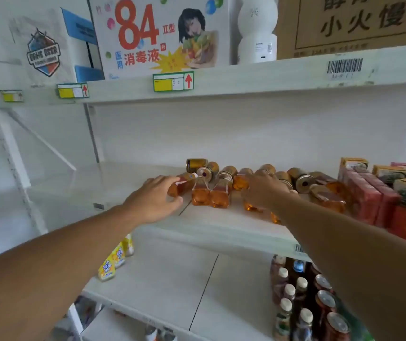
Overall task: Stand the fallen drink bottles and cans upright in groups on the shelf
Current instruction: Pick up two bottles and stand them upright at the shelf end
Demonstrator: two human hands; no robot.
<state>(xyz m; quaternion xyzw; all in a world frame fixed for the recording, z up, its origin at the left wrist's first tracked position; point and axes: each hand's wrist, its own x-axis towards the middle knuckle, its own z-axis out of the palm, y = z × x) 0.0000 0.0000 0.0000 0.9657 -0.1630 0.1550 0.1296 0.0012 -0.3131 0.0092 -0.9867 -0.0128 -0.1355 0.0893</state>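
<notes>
White middle shelf (133, 193) spanning the view, bare at 9 o'clock, crowded from centre to 3 o'clock. Red cartons (379, 200) packed at 3 o'clock, apparently in order already. Heap of fallen amber bottles (209, 195) and gold cans (226, 174) at centre, every one lying on its side, touching or overlapping, none visibly upright. Lower shelf (172, 279) at 6 o'clock with standing bottles at 5 o'clock.

Left hand (155, 198) just left of centre, fingers curled round the leftmost amber bottle (181, 184), bottle lying tilted with its base toward the wrist. Right hand (263, 190) just right of centre, laid over another fallen bottle (242, 182); fingers hidden behind the knuckles, so grasp or mere touch cannot be told.

Judged barely begun: no upright group formed yet, whole heap left to stand and sort.
</notes>
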